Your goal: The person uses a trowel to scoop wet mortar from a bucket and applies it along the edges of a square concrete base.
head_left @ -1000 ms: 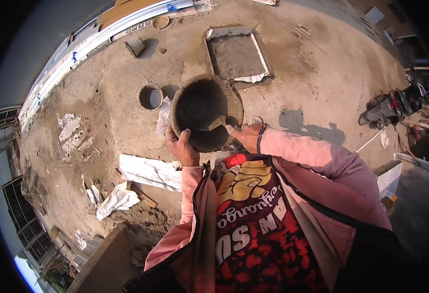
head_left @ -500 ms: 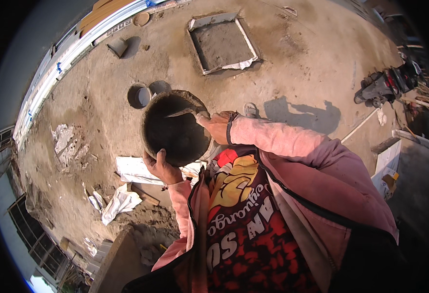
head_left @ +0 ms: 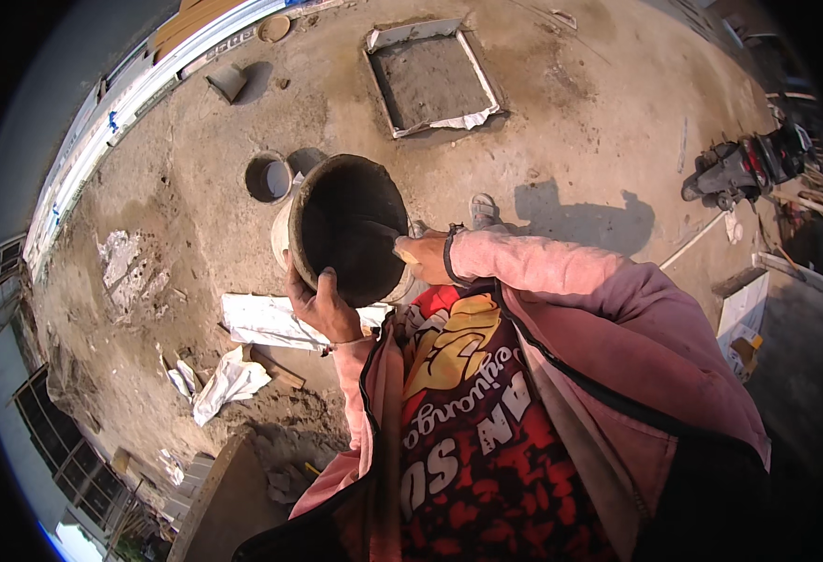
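Observation:
A mortar-crusted bucket (head_left: 348, 183) is held up in front of my chest, tilted with its dark mouth turned toward my right. My left hand (head_left: 327, 307) grips its near left rim, thumb on the edge and fingers against the outer wall. At the opposite side, my right hand (head_left: 426, 257) is closed on a trowel (head_left: 372, 228). The trowel's blade reaches into the bucket and lies in deep shade. How much is at the bottom of the bucket cannot be made out.
Beyond the bucket stands another bucket (head_left: 268, 176), and a third one (head_left: 227, 82) lies tipped farther off. A shallow square frame (head_left: 480, 70) is set in the ground ahead. White sacks (head_left: 231, 382) lie at left; a motorcycle (head_left: 744, 167) stands at right.
The bucket has tilted more to the right, showing its pale outer wall. My left hand has shifted slightly right. The trowel has moved right and deeper into the bucket's shade with my right hand.

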`<act>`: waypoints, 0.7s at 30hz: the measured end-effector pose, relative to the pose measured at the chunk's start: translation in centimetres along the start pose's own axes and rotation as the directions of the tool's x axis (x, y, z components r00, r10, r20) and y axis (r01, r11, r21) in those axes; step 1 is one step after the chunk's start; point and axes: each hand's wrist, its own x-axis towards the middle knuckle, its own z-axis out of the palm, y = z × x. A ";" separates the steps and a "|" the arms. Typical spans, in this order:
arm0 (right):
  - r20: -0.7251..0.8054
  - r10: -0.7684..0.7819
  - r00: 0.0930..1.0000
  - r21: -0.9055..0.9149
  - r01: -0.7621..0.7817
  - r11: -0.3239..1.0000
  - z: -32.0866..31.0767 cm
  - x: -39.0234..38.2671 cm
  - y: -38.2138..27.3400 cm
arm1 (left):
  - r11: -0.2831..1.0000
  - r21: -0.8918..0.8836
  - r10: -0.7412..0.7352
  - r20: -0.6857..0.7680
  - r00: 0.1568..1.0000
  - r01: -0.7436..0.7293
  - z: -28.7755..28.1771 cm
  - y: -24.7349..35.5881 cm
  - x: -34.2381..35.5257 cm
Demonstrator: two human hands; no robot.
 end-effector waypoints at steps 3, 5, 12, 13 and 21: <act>0.215 -0.070 0.974 0.140 0.040 0.989 -2.2 -0.9 0.5 | 0.997 0.052 -0.055 0.056 0.997 0.052 -1.1 0.0 0.4; 0.382 -0.005 0.924 0.427 -0.171 0.888 -3.5 -1.7 0.8 | 0.995 0.079 -0.072 0.072 0.995 0.066 -1.6 0.3 0.5; 0.389 -0.210 0.897 0.786 -0.204 0.584 -2.3 -0.6 0.4 | 0.985 -0.126 -0.119 -0.019 0.993 0.115 -1.4 1.5 0.7; 0.390 -0.206 0.898 0.789 -0.211 0.577 -2.5 -0.4 0.6 | 0.986 -0.118 -0.119 -0.025 0.993 0.116 -1.2 1.5 0.9; 0.420 -0.293 0.859 0.886 -0.319 0.337 -4.6 -1.3 4.6 | 0.936 -0.306 -0.217 -0.125 0.968 0.171 -0.8 -1.5 2.7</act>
